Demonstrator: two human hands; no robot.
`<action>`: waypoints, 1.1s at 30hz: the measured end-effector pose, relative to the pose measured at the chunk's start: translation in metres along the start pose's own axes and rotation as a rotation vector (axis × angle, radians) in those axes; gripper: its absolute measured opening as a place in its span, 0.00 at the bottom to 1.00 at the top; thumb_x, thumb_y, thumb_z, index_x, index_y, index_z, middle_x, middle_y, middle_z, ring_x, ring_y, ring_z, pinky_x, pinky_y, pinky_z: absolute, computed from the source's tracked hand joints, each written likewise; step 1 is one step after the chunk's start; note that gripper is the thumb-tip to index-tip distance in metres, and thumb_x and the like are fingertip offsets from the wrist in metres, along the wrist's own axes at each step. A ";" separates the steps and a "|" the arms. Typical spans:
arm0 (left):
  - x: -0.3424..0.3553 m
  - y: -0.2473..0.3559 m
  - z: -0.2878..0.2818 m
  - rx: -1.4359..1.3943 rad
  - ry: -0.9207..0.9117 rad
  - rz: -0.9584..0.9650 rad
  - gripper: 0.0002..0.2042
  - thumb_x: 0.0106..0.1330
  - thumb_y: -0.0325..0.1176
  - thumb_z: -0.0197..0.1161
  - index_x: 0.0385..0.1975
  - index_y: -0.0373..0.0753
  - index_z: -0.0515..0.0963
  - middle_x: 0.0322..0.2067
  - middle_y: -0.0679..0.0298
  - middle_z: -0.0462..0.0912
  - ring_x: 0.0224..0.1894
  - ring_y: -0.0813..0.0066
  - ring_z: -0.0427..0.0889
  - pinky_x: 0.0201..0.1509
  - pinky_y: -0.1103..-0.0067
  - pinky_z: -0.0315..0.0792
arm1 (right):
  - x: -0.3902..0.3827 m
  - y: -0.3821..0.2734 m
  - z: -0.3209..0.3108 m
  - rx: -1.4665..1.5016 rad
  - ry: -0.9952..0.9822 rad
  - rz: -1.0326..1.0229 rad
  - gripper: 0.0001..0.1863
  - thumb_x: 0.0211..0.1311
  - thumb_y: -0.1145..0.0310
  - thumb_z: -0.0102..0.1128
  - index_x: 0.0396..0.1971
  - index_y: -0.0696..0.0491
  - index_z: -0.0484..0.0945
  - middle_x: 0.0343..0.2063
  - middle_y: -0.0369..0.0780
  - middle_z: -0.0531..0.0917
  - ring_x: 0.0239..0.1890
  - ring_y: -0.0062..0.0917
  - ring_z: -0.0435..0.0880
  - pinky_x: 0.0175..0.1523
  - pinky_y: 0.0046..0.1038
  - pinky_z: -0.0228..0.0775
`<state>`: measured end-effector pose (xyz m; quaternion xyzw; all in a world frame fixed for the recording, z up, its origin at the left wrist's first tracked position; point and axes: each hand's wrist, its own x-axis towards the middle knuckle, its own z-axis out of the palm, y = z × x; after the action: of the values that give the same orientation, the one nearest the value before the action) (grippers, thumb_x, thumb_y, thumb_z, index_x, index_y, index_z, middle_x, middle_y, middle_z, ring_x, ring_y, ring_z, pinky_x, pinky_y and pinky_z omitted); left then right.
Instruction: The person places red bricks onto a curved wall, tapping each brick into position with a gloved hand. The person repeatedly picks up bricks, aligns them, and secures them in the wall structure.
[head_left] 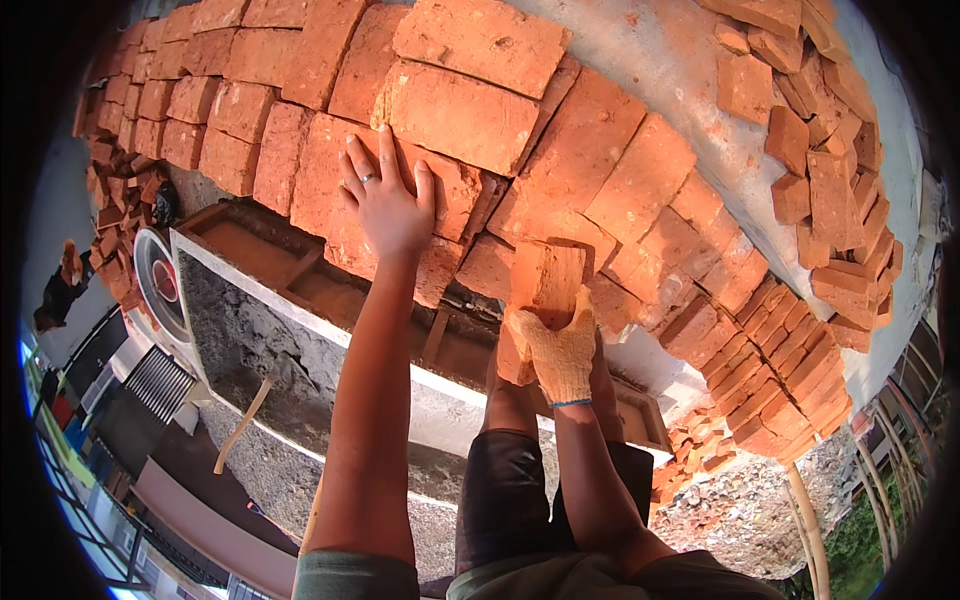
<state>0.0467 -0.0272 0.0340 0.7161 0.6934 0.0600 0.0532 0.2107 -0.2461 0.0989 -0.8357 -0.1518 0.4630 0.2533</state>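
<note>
My bare left hand (390,205), with a ring on one finger, lies palm down with fingers apart on the laid red bricks (455,110) in the upper middle. My right hand (555,340), in an orange knit glove, grips a red brick (548,275) upright over my legs, beside the lower edge of the laid rows. Below the rows is a long concrete trough (260,325) with rough grey mortar inside and a stick leaning out of it.
Loose bricks (825,200) are piled at upper right, stacked bricks (770,370) at lower right. A round metal basin (160,270) stands left of the trough. A person (60,295) is at the far left. Bamboo poles (805,520) and rubble (740,510) lie at lower right.
</note>
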 end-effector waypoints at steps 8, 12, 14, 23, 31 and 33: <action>0.004 0.001 -0.001 0.023 -0.029 0.012 0.35 0.77 0.56 0.48 0.81 0.52 0.58 0.81 0.42 0.48 0.82 0.37 0.47 0.80 0.43 0.45 | 0.018 -0.008 0.082 -0.152 0.189 -0.045 0.57 0.62 0.46 0.73 0.78 0.65 0.52 0.72 0.59 0.66 0.71 0.51 0.71 0.73 0.46 0.65; 0.001 -0.001 -0.002 0.029 -0.032 0.002 0.34 0.78 0.55 0.48 0.81 0.51 0.57 0.81 0.43 0.48 0.82 0.37 0.48 0.79 0.43 0.47 | 0.028 -0.005 0.063 -0.177 0.067 -0.104 0.54 0.62 0.45 0.72 0.77 0.65 0.58 0.71 0.61 0.68 0.72 0.53 0.69 0.73 0.46 0.65; 0.001 0.001 -0.002 0.026 -0.054 0.002 0.34 0.78 0.55 0.48 0.82 0.52 0.56 0.82 0.44 0.47 0.82 0.37 0.47 0.79 0.43 0.47 | 0.036 -0.015 0.043 -0.361 -0.020 -0.127 0.54 0.61 0.44 0.71 0.76 0.66 0.60 0.72 0.65 0.67 0.73 0.53 0.69 0.71 0.43 0.68; 0.001 0.000 -0.002 0.044 -0.057 0.024 0.33 0.80 0.55 0.46 0.82 0.52 0.55 0.82 0.46 0.46 0.83 0.40 0.45 0.80 0.43 0.46 | 0.249 -0.121 -0.180 -0.078 0.508 -0.294 0.35 0.66 0.50 0.65 0.66 0.57 0.77 0.60 0.54 0.81 0.63 0.44 0.81 0.65 0.39 0.74; 0.001 -0.003 0.000 0.059 -0.052 0.032 0.33 0.81 0.55 0.45 0.83 0.53 0.54 0.83 0.49 0.46 0.83 0.42 0.45 0.80 0.44 0.46 | 0.399 -0.181 -0.198 -0.749 0.553 -0.193 0.64 0.56 0.32 0.69 0.81 0.58 0.50 0.75 0.60 0.62 0.76 0.54 0.64 0.74 0.49 0.67; 0.002 -0.002 -0.001 0.047 -0.082 -0.003 0.33 0.81 0.55 0.45 0.83 0.53 0.54 0.83 0.50 0.46 0.83 0.42 0.45 0.81 0.45 0.46 | 0.388 -0.176 -0.205 -0.740 0.523 -0.235 0.63 0.56 0.31 0.68 0.81 0.57 0.51 0.74 0.60 0.64 0.76 0.54 0.64 0.75 0.48 0.67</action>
<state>0.0449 -0.0254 0.0343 0.7180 0.6928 0.0143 0.0650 0.5861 0.0309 0.0186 -0.9356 -0.3314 0.1198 0.0188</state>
